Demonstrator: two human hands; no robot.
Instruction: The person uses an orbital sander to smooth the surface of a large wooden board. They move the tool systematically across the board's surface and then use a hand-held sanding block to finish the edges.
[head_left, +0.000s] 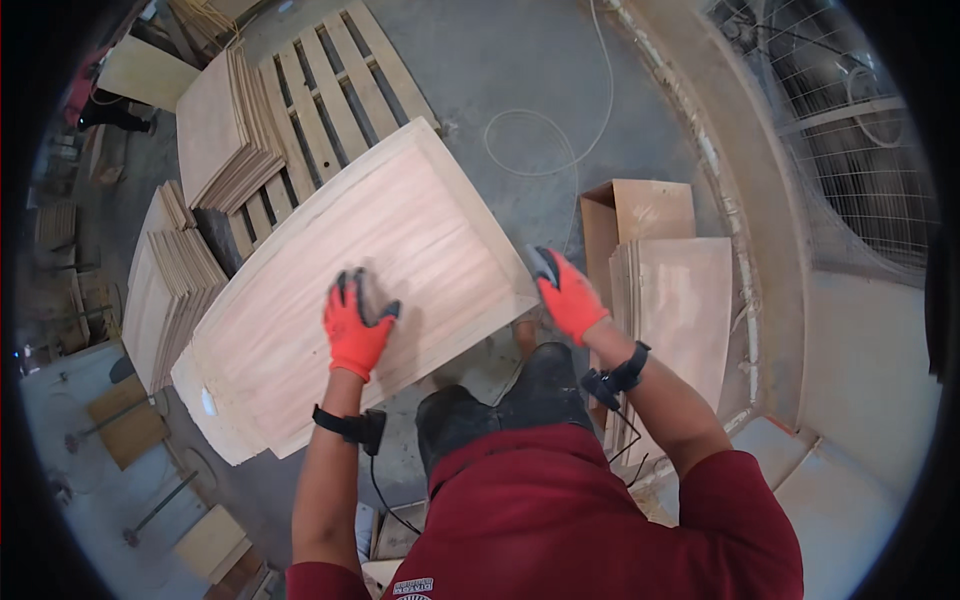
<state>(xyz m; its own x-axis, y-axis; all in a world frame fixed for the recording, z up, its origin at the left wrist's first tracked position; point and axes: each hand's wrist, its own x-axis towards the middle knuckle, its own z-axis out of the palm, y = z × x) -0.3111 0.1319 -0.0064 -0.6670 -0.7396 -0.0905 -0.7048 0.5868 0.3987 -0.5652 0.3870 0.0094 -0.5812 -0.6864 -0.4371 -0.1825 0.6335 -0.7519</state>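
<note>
A large pale wooden panel [370,260] with a lighter border lies slanted before me. My left hand [357,325], in a red glove with dark fingertips, is over its middle with the fingers spread; nothing shows in it. At the panel's right-hand corner my right hand [570,295], gloved the same way, is closed around a small, flat grey object [538,265]. That object is partly covered by the fingers, and its kind is not clear. A small whitish spot [208,401] shows near the panel's left end.
Beyond the panel are a slatted wooden pallet [335,85] and a stack of boards [225,130]. More boards [170,290] stand at the left. Stacked panels [680,300] are close by my right arm. A thin pale hose [545,172] loops across the floor. A person [110,105] is at the far left.
</note>
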